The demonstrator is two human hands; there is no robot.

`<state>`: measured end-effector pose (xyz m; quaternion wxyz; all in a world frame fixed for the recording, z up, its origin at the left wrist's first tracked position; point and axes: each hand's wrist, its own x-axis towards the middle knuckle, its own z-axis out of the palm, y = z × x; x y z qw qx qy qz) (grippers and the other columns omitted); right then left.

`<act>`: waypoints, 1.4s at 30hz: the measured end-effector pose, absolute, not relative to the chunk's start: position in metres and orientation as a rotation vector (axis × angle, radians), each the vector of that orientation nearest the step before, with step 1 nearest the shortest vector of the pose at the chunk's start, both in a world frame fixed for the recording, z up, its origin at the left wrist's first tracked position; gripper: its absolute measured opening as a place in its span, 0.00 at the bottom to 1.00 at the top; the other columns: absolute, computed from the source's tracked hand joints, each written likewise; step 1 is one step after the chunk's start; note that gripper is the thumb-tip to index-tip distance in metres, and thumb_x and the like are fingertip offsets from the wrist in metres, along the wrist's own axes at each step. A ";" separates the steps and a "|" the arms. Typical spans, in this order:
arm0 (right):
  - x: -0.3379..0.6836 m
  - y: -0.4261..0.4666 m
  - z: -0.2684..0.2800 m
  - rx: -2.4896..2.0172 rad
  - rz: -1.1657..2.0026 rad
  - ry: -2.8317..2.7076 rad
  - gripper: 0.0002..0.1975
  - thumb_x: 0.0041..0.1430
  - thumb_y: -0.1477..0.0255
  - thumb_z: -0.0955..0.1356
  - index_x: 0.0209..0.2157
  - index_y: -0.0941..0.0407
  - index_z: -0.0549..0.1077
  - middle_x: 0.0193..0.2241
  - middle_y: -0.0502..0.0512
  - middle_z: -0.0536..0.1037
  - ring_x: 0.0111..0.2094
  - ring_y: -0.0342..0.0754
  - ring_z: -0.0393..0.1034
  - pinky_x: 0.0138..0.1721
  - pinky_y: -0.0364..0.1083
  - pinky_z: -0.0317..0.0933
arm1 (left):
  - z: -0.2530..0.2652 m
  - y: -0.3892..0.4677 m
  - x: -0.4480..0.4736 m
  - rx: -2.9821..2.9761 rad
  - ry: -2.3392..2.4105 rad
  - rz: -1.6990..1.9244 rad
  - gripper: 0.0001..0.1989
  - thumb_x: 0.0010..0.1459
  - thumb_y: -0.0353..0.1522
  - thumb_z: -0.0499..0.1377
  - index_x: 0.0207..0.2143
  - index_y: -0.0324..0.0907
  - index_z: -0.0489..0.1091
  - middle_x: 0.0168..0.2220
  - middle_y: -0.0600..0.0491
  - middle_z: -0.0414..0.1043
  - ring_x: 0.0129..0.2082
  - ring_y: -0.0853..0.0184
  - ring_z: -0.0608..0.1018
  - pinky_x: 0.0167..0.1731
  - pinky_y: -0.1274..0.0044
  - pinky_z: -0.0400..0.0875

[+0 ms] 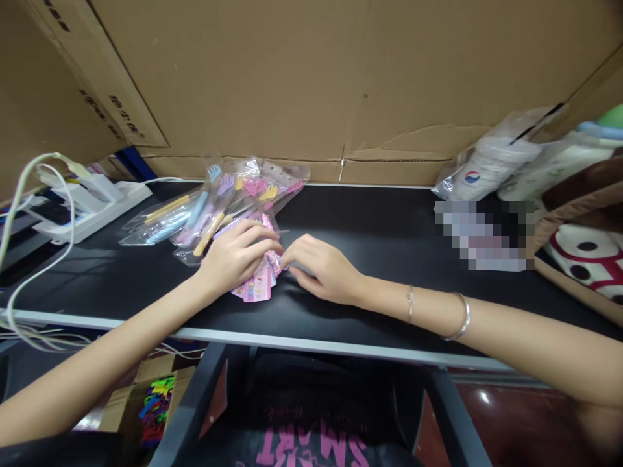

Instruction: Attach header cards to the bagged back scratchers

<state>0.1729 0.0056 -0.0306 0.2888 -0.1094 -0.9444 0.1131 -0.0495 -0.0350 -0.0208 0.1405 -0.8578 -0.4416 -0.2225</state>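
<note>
Your left hand [239,254] lies palm down over the pink cards [257,288], its fingers loosely bent and close together, covering part of them; whether it grips any, you cannot tell from this view. Your right hand [324,267] is half curled, its fingertips at the right side of the cards and its thumb a little below them; whether anything is pinched there is too small to tell. The cards sit left of the middle of the black desk [370,227], nearer its front edge than its back edge. Just behind your left hand, the clear bags of pastel claw-ended sticks [195,214] spread toward the desk's back edge, with the white power strip [97,217] near the back left corner.
</note>
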 end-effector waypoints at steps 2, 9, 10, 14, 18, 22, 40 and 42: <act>0.160 -0.001 -0.030 -0.124 0.291 -2.610 0.13 0.67 0.75 0.57 0.42 0.57 0.72 0.43 0.58 0.78 0.47 0.48 0.68 0.52 0.49 0.63 | -0.016 -0.033 -0.060 -2.506 -1.269 -0.585 0.16 0.66 0.33 0.49 0.45 0.45 0.76 0.48 0.48 0.77 0.53 0.59 0.73 0.54 0.65 0.69; 0.099 -0.017 -0.034 0.123 0.306 -2.813 0.24 0.69 0.63 0.60 0.61 0.61 0.65 0.64 0.62 0.66 0.66 0.49 0.56 0.67 0.52 0.49 | -0.029 0.005 -0.094 -2.746 -1.329 -0.412 0.21 0.67 0.40 0.48 0.58 0.47 0.68 0.64 0.51 0.65 0.66 0.60 0.63 0.66 0.60 0.55; 0.093 -0.017 -0.036 0.058 0.305 -2.833 0.26 0.68 0.61 0.61 0.62 0.60 0.64 0.65 0.63 0.63 0.68 0.51 0.52 0.67 0.56 0.48 | -0.031 0.010 -0.098 -2.778 -1.340 -0.412 0.21 0.68 0.40 0.47 0.58 0.46 0.68 0.63 0.50 0.65 0.65 0.61 0.64 0.66 0.61 0.56; 0.086 -0.016 -0.042 -0.022 0.290 -2.930 0.28 0.68 0.58 0.61 0.64 0.57 0.63 0.68 0.63 0.58 0.70 0.57 0.47 0.66 0.64 0.46 | -0.029 0.013 -0.107 -2.775 -1.408 -0.443 0.20 0.69 0.39 0.45 0.52 0.44 0.71 0.61 0.48 0.68 0.64 0.62 0.66 0.63 0.63 0.59; 0.102 -0.012 -0.040 -0.064 0.284 -2.970 0.27 0.69 0.60 0.60 0.65 0.57 0.62 0.68 0.60 0.58 0.69 0.59 0.50 0.67 0.65 0.44 | -0.016 0.009 -0.113 -2.758 -1.441 -0.423 0.19 0.68 0.39 0.45 0.43 0.43 0.74 0.54 0.48 0.73 0.58 0.61 0.70 0.58 0.65 0.64; 0.125 -0.008 -0.036 -0.161 0.304 -2.988 0.27 0.69 0.60 0.60 0.65 0.54 0.62 0.67 0.58 0.59 0.68 0.59 0.51 0.66 0.65 0.45 | -0.012 0.010 -0.124 -2.603 -1.473 -0.338 0.22 0.67 0.42 0.45 0.37 0.42 0.75 0.47 0.47 0.76 0.50 0.59 0.73 0.52 0.66 0.67; 0.098 -0.009 -0.035 -0.045 0.180 -2.867 0.26 0.70 0.59 0.58 0.61 0.60 0.64 0.63 0.63 0.66 0.64 0.54 0.58 0.65 0.58 0.50 | 0.003 0.067 -0.101 -2.440 -1.616 -0.253 0.28 0.66 0.47 0.45 0.60 0.42 0.66 0.65 0.46 0.62 0.65 0.56 0.64 0.64 0.65 0.57; 0.081 -0.016 -0.041 -0.033 0.175 -2.942 0.29 0.70 0.58 0.58 0.63 0.61 0.61 0.67 0.62 0.60 0.68 0.54 0.52 0.67 0.58 0.45 | -0.001 0.081 -0.097 -2.446 -1.684 -0.165 0.29 0.67 0.47 0.46 0.63 0.41 0.62 0.68 0.46 0.56 0.68 0.57 0.60 0.66 0.65 0.53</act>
